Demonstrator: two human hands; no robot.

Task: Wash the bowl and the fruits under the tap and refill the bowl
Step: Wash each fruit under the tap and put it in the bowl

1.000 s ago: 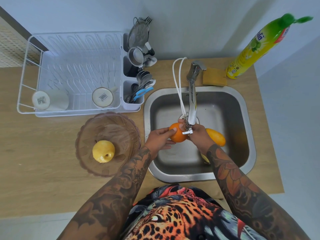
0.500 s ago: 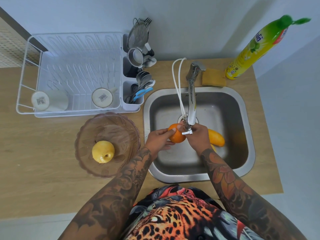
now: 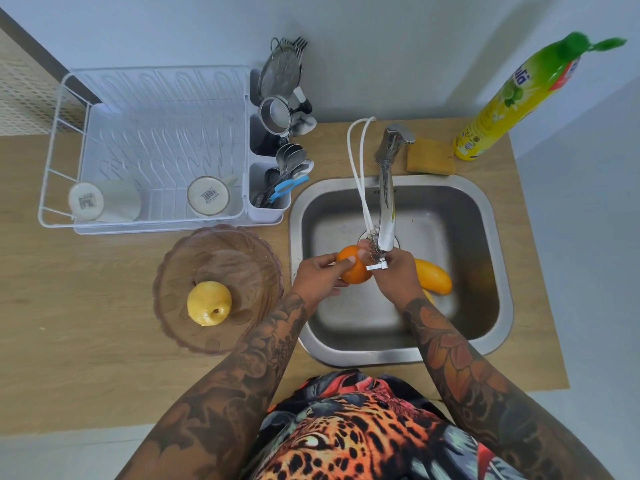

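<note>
**Orange still under the tap, hands barely moved over the last second**

On the left of a wooden counter (image 3: pixel 86 306) stands a white dish rack (image 3: pixel 145 150) holding 2 upturned cups. Just in front of it sits the clear pinkish bowl (image 3: pixel 218 289), with 1 yellow fruit (image 3: pixel 209 303) resting inside. The bowl looks already rinsed and partly refilled, though that is a judgement.

Moving right, the steel sink (image 3: pixel 398 271) fills the middle of the view. Over it, the left hand (image 3: pixel 318 277) curls around the left side of an orange (image 3: pixel 353 268), thumb lying across its top. The right hand (image 3: pixel 398 275) closes on the orange's right side, its fingers hidden beneath the tap spout (image 3: pixel 386 216), so their exact grip cannot be told. The orange sits directly below the spout's tip. Running water is not clearly visible.

Compared with 1 second ago, the orange and both hands have shifted only slightly, and the thumb has slid a little over the skin. This suggests rubbing is continuing rather than ending.

Right of the hands, a long yellow fruit (image 3: pixel 433 275) lies on the sink floor, with another yellow piece partly hidden beneath the right wrist. These likely await washing. Further right stand a sponge (image 3: pixel 429 157) and a yellow bottle (image 3: pixel 519 98).
</note>
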